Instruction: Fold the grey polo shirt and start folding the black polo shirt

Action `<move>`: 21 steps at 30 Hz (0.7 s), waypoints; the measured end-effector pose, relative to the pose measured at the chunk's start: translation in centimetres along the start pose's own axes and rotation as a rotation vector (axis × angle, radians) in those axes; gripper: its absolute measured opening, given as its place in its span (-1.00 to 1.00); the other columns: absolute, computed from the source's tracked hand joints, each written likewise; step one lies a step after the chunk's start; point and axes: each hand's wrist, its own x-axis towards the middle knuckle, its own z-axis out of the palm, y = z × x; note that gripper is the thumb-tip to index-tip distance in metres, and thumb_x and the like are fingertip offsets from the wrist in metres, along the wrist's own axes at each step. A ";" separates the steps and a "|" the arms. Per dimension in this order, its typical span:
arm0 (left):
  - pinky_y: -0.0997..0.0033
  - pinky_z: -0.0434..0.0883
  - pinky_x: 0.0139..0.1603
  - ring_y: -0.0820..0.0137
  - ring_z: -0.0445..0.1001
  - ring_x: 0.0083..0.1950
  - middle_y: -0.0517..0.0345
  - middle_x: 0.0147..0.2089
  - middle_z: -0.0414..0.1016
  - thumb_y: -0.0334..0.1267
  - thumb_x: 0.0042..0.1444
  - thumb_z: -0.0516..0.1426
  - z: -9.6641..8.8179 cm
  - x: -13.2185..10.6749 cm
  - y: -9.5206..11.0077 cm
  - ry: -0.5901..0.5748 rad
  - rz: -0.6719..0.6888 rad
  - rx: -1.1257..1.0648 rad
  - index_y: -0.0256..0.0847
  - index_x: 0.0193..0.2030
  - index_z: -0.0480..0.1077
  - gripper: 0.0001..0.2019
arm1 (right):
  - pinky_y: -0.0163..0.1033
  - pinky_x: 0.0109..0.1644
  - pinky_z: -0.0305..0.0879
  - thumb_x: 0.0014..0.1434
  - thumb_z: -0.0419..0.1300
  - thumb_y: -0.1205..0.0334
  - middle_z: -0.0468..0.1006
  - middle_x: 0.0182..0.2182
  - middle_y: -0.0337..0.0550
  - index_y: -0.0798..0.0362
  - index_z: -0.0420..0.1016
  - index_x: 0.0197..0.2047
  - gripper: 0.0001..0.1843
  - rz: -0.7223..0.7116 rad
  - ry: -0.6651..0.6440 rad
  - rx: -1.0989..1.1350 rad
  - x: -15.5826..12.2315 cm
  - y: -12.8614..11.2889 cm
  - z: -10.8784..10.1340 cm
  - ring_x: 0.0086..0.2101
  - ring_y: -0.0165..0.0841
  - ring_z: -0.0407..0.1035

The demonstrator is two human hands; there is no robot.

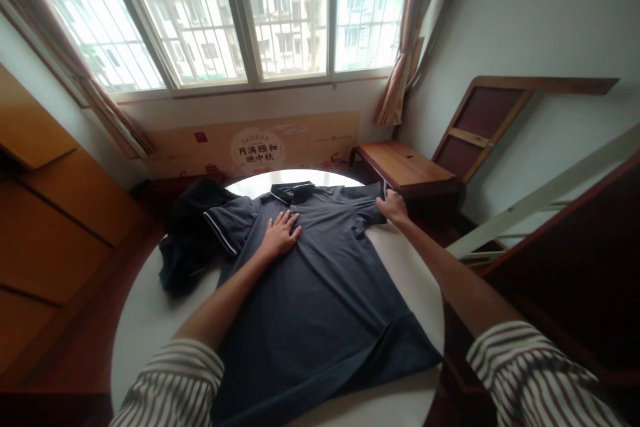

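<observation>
A dark blue-grey polo shirt lies spread face up on a round white table, its collar toward the window and its hem toward me. My left hand rests flat on the chest just below the buttons, fingers spread. At the cuff of the sleeve on the right, my right hand is closed, pinching the fabric edge. The other sleeve, with a white-striped cuff, lies out to the left. The lower hem on the right is rumpled, with a fold lifted.
Bunched dark clothing lies on the table's left side. Behind the table stand a low wooden bench and a printed banner under the barred window. Wooden cabinets are on the left; a pale metal frame is on the right.
</observation>
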 end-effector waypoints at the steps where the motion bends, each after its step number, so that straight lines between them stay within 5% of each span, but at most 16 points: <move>1: -0.17 -0.10 0.42 0.16 -0.10 0.50 0.08 0.51 -0.07 0.10 0.36 -0.16 0.1 0.0 0.0 0.003 0.002 0.002 0.00 0.45 0.04 -0.42 | -0.14 -0.08 0.35 0.23 0.07 0.20 0.57 -0.09 0.24 0.21 0.45 0.02 -0.64 0.012 0.016 -0.013 -0.5 0.7 -0.2 -0.08 -0.04 0.49; 4: -0.20 -0.10 0.42 0.14 -0.09 0.50 0.07 0.51 -0.05 0.09 0.36 -0.16 0.3 -0.1 0.0 0.017 0.011 0.006 0.00 0.44 0.05 -0.43 | -0.10 -0.09 0.34 0.21 0.07 0.22 0.55 -0.11 0.24 0.22 0.36 0.11 -0.58 0.016 0.060 -0.040 -2.0 2.1 -0.8 -0.11 -0.03 0.48; 7: -0.16 -0.06 0.41 0.12 -0.03 0.48 0.05 0.49 0.01 0.07 0.35 -0.13 0.4 0.1 -0.2 0.049 0.021 0.005 -0.03 0.43 0.08 -0.43 | -0.06 0.03 0.28 0.25 -0.01 0.27 0.46 -0.01 0.30 0.28 0.31 0.15 -0.56 -0.199 0.118 -0.087 -3.3 1.1 -0.9 0.00 -0.01 0.39; 11: 0.09 0.08 0.40 0.17 0.11 0.42 -0.05 0.43 0.15 -0.01 0.36 -0.14 -0.4 2.4 -0.9 0.097 0.014 0.007 -0.23 0.41 0.11 -0.43 | -0.14 0.19 0.18 0.30 -0.04 0.24 0.44 0.06 0.21 0.24 0.43 0.09 -0.60 -0.547 -0.026 -0.115 -4.3 -3.9 0.8 0.09 -0.11 0.31; 14: 0.01 0.02 0.42 0.13 0.00 0.47 -0.11 0.48 0.02 -0.04 0.37 -0.19 -1.0 5.3 -1.5 0.023 -0.077 0.021 -0.36 0.42 0.07 -0.40 | -0.18 0.28 0.11 0.33 0.00 0.04 0.37 0.22 0.03 0.09 0.35 0.26 -0.48 -0.679 -0.198 -0.109 -4.7 -8.5 3.4 0.18 -0.20 0.25; 19: -0.22 -0.13 0.42 0.12 -0.16 0.51 0.01 0.53 -0.19 0.02 0.36 -0.25 -0.6 8.8 -2.3 -0.057 -0.136 0.019 -0.27 0.48 -0.08 -0.35 | 0.42 0.29 -0.18 0.30 -0.14 -0.30 0.00 0.42 -0.08 -0.17 0.07 0.43 -0.26 -0.651 -0.395 -0.166 -3.9 -13.1 8.0 0.35 0.15 -0.13; 21: -0.21 -0.15 0.43 0.14 -0.18 0.52 0.06 0.53 -0.21 0.03 0.35 -0.26 -0.3 9.6 -2.6 -0.058 -0.149 0.017 -0.22 0.49 -0.10 -0.35 | 0.50 0.28 -0.33 0.31 -0.20 -0.32 -0.12 0.45 -0.12 -0.22 -0.01 0.45 -0.26 -0.620 -0.422 -0.186 -2.9 -13.7 9.1 0.37 0.17 -0.27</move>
